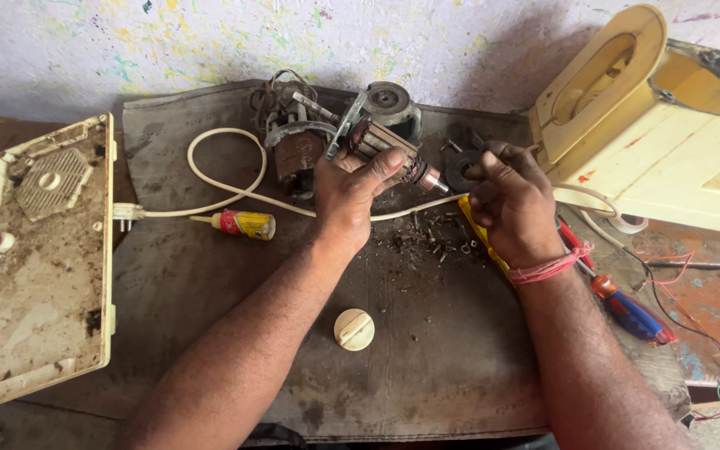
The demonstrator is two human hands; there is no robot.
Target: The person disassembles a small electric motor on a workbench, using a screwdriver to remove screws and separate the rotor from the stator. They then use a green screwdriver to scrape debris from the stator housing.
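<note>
Left hand (350, 193) around motor rotor (393, 154)

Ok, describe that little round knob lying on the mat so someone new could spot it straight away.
Start at the dark mat covering the bench, then look between the person's two forearms, near the front edge. The round cream knob lies there alone, with a raised ridge across its top, unlike the yellow glue bottle farther back.

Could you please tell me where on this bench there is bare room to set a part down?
The dark mat is bare between the dirty base plate and the left forearm, below the glue bottle. Another bare patch lies between both forearms, around the round cream knob. It is crowded near the left hand holding the motor armature, the right hand, and the loose screws.
</note>
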